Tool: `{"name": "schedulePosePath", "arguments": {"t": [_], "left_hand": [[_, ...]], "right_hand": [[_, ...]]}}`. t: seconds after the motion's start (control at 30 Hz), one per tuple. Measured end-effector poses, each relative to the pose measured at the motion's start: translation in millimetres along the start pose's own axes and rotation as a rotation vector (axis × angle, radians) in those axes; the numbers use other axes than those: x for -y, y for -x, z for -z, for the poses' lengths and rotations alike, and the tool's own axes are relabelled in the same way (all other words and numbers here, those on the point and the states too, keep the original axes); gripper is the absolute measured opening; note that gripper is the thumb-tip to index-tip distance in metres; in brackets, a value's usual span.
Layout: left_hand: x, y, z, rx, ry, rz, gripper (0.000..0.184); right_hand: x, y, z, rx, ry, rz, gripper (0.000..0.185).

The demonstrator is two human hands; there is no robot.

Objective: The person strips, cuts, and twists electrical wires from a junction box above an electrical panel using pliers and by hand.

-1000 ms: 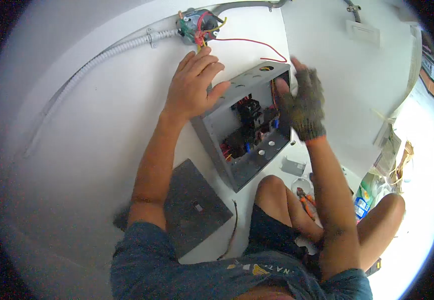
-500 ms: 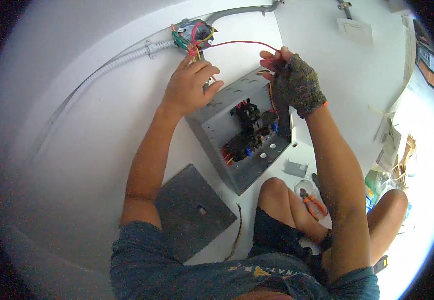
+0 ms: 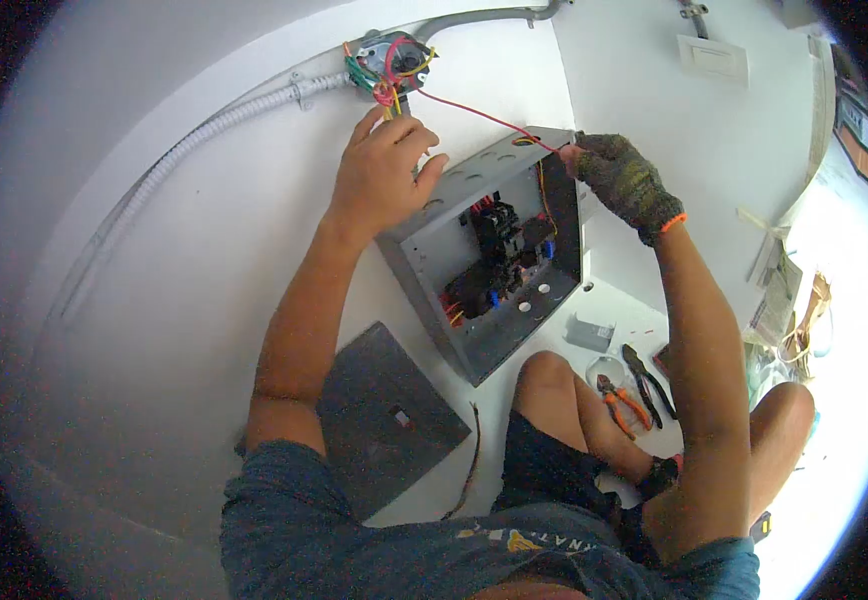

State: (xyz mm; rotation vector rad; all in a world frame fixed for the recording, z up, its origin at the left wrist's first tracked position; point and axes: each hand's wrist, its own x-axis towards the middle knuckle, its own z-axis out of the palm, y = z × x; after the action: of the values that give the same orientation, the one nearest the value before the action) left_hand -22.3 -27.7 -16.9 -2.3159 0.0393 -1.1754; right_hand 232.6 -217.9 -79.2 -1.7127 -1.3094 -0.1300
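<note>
A red wire [image 3: 474, 111] runs from the round junction box [image 3: 394, 62] on the wall to my right hand [image 3: 622, 183]. That hand wears a dark fingerless work glove with an orange cuff, and its fingertips are closed on the wire by the upper right corner of the grey electrical panel box [image 3: 432, 295]. My bare left hand [image 3: 382, 175] is raised just below the junction box, index finger at the bundled coloured wires [image 3: 386, 95], thumb apart from the other fingers. Black breakers [image 3: 497, 230] and wiring sit inside the panel box.
The grey panel cover [image 3: 384, 410] lies at lower left, near a short dark cable [image 3: 471, 465]. Orange-handled pliers [image 3: 622, 405] and black-handled pliers [image 3: 648, 382] lie by my knee. A flexible conduit [image 3: 214, 135] runs along the wall, and a switch plate [image 3: 714, 62] is at upper right.
My right hand has moved down and right with the red wire, which now slants down toward the panel box's corner. My left hand has stayed almost in place.
</note>
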Motion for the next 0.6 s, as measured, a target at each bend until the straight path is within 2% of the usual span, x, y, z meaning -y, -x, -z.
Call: {"name": "schedulePosePath", "arguments": {"t": [0.03, 0.1, 0.23, 0.3, 0.33, 0.4, 0.43, 0.53, 0.6], "left_hand": [[0, 1, 0, 0.007, 0.000, 0.001, 0.021], [-2, -1, 2, 0.021, 0.007, 0.006, 0.021], [-8, -4, 6, 0.053, 0.037, -0.010, 0.021], [-14, -7, 6, 0.018, 0.008, -0.032, 0.021], [-19, -8, 5, -0.011, -0.019, -0.057, 0.022], [-31, -18, 0, 0.012, 0.018, -0.090, 0.022], [-36, -26, -6, 0.025, 0.033, -0.126, 0.022], [-41, -50, -35, 0.022, 0.100, -0.134, 0.024], [-22, -66, -67, 0.088, 0.143, -0.074, 0.024]], "right_hand": [[-1, -3, -3, 0.002, 0.000, 0.000, 0.056], [-2, -9, -10, -0.086, 0.413, 0.196, 0.059], [5, 1, -9, -0.148, 0.312, 0.163, 0.059], [6, 4, -2, 0.027, 0.101, -0.037, 0.056], [2, 3, -4, 0.031, 0.107, -0.047, 0.056], [-17, 5, -13, 0.043, -0.067, 0.004, 0.055], [-26, 8, -20, 0.000, -0.281, 0.098, 0.053], [-29, 10, -18, -0.006, -0.171, 0.066, 0.053], [-28, 11, -15, -0.087, 0.073, 0.137, 0.058]]}}
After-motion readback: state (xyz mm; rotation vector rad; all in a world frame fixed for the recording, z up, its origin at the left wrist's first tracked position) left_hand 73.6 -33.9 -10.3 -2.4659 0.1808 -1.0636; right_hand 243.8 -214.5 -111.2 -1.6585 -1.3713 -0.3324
